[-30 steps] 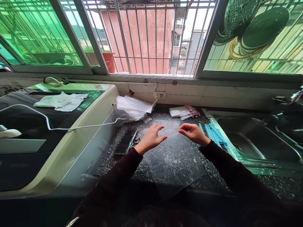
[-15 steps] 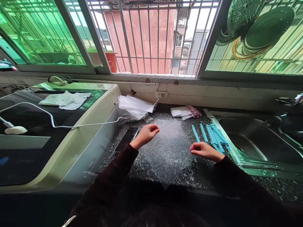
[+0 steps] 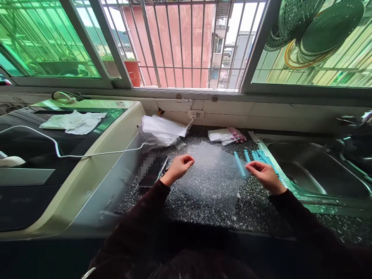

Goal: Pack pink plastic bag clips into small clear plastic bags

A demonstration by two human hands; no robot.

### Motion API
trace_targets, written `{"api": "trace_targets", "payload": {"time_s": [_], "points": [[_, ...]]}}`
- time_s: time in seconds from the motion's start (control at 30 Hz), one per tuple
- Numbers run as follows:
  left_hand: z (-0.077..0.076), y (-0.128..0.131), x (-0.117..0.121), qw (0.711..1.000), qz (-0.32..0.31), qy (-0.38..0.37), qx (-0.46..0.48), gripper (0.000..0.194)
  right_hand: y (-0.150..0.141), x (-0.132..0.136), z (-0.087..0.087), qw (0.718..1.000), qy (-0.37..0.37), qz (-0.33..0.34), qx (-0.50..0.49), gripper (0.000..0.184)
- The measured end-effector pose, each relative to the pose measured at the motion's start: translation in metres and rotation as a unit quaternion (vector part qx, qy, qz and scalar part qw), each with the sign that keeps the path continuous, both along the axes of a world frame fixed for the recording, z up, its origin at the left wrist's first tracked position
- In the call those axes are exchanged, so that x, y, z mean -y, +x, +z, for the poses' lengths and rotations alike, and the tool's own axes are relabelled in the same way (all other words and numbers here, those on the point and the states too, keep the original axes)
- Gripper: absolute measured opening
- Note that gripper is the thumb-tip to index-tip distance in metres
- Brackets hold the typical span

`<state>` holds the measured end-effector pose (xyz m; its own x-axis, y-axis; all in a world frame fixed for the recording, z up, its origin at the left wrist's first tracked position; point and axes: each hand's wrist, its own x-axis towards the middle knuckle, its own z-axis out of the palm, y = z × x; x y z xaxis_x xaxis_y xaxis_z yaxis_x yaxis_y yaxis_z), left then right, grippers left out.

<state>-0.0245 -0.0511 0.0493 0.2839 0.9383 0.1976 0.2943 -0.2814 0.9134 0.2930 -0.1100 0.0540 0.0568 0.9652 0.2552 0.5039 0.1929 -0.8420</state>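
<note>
A clear, slightly frosted plastic bag (image 3: 215, 178) is stretched between my two hands, tilted above the speckled dark countertop. My left hand (image 3: 180, 167) pinches its left edge with thumb and forefinger. At the bag's right corner, my right hand (image 3: 264, 176) has its fingertips closed on the plastic. One slim light-blue plastic strip (image 3: 240, 164) shows partly through that corner. Several more blue strips (image 3: 260, 156) lie in a cluster behind my right hand, which partly hides them.
A dark phone (image 3: 152, 170) lies left of my left hand. Behind are white plastic bags (image 3: 164, 130) and a small pile of pink-edged packets (image 3: 226, 135). A steel sink (image 3: 319, 166) is at the right. A washing machine (image 3: 116, 135) with a white cable (image 3: 101, 154) stands left.
My right hand has moved right and slightly up, drawing the bag's corner over the blue strips. The bag has turned from a diamond position. My left hand has hardly moved.
</note>
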Motion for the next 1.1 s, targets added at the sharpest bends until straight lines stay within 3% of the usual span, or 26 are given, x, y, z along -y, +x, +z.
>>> {"api": "trace_targets", "payload": {"time_s": [0.13, 0.33, 0.47, 0.6, 0.9, 1.1], "points": [[-0.008, -0.002, 0.001, 1.0, -0.005, -0.007, 0.002, 0.011, -0.001, -0.004, 0.004, 0.999, 0.049, -0.006, 0.001, 0.036], [-0.023, 0.0, 0.001, 0.999, 0.012, -0.024, 0.039, 0.008, -0.008, 0.001, 0.016, 0.987, 0.138, 0.01, 0.084, 0.025], [-0.035, 0.002, 0.003, 0.997, 0.013, -0.044, 0.068, 0.011, -0.012, 0.011, 0.015, 0.976, 0.184, 0.026, 0.116, 0.016], [-0.042, 0.004, 0.004, 0.994, 0.019, -0.058, 0.094, 0.011, -0.015, 0.023, 0.003, 0.956, 0.246, 0.042, 0.157, 0.008], [-0.044, 0.004, 0.002, 0.985, 0.052, -0.099, 0.133, 0.009, -0.029, 0.05, -0.043, 0.917, 0.294, 0.112, 0.245, 0.017], [-0.047, 0.004, 0.002, 0.977, 0.054, -0.115, 0.169, 0.03, -0.041, 0.057, -0.058, 0.889, 0.288, 0.162, 0.318, 0.018]]}}
